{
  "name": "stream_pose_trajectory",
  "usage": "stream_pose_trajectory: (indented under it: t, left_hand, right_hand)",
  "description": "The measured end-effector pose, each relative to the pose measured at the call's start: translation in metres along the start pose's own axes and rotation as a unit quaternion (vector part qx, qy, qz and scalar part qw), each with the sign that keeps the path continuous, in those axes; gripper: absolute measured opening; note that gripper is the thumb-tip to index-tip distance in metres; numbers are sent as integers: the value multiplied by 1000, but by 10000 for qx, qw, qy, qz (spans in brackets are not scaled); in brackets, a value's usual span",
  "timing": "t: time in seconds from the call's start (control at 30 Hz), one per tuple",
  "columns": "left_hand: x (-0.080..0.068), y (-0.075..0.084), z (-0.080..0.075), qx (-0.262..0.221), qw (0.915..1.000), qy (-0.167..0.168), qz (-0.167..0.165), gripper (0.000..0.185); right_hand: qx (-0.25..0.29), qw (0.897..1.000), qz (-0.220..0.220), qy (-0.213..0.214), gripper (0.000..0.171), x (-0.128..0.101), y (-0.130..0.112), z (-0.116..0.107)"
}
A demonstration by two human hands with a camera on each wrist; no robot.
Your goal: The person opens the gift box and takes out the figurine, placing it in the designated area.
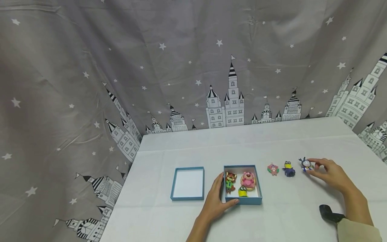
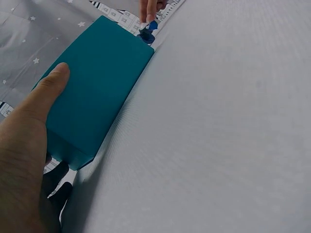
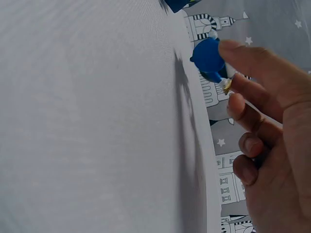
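A teal-blue open box (image 1: 243, 201) stands on the white table with three toy figurines inside: a fox in green (image 1: 230, 183), a pink bear (image 1: 248, 181) and a yellow minion (image 1: 243, 191). My left hand (image 1: 213, 200) grips its near left corner, thumb along the front wall and fingers down the left side. In the left wrist view the thumb (image 2: 51, 85) lies on the teal wall. At the right, my right hand (image 1: 331, 173) pinches a small blue figurine with antlers (image 1: 306, 164) between thumb and fingers. The right wrist view shows the figurine's round blue part (image 3: 209, 57) at the fingertips.
Left of the box lies a shallow blue-rimmed lid (image 1: 187, 198), white inside. Between the box and my right hand are a pink figurine (image 1: 273, 169) and a yellow and dark blue minion figurine (image 1: 289, 169). A grey curtain (image 1: 181, 50) with castles hangs behind the table.
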State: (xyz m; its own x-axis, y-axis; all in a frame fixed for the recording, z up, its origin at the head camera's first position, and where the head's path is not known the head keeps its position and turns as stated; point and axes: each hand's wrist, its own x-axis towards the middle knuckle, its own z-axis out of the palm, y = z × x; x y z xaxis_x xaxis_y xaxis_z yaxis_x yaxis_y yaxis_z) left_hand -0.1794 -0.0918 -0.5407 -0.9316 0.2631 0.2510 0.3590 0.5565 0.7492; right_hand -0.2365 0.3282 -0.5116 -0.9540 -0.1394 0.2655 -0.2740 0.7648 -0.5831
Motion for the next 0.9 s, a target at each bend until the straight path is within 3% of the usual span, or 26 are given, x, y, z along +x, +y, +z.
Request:
stream_pose_trajectory:
  t: [0.3,0.9]
  left_hand:
    - [0,1,0,13,10000,-8,-48,100]
    - [0,3,-1,52,9999,-35,-100,99]
  right_hand:
    - [-119,9993,146,-328,45,3,6,6]
    - [-366,9986,197,-332,46,1,3,7]
